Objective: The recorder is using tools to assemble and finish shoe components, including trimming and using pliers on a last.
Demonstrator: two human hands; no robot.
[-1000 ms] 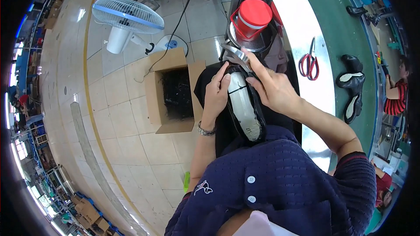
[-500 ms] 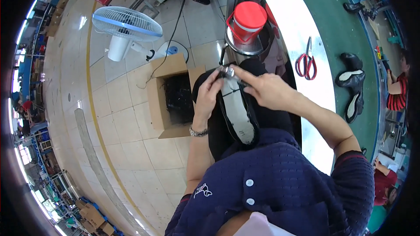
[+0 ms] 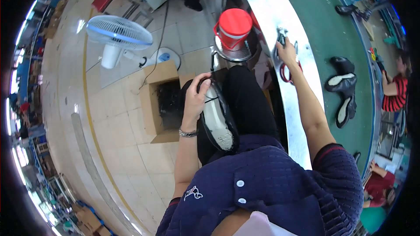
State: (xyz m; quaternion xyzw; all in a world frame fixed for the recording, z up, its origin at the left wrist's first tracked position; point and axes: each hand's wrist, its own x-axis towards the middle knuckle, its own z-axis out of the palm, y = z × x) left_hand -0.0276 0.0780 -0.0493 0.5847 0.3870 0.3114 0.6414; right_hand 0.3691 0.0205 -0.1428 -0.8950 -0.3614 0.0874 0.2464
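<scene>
On my lap lies a black shoe upper [image 3: 228, 120] with its pale sole side turned up. My left hand [image 3: 195, 98] is closed around its far end, the thumb pressed over the edge. My right hand [image 3: 287, 53] reaches out to the metal ledge on the right, fingers wrapped round the dark handles of a pair of pliers [image 3: 282, 33] with a shiny metal head. Just beneath that wrist, red-handled scissors [image 3: 284, 74] lie on the ledge, partly hidden by the hand and forearm.
Beyond my knees a red lidded bucket [image 3: 235, 25] stands on a round metal stool. An open carton [image 3: 150, 113] with black contents and a white fan [image 3: 118, 35] are to the left. Several black shoes [image 3: 341, 83] lie on the green belt at right, past the metal ledge [image 3: 280, 8].
My right hand has left the shoe's far end and moved right to the ledge with the pliers. My left hand keeps hold of the shoe, and the view has shifted slightly.
</scene>
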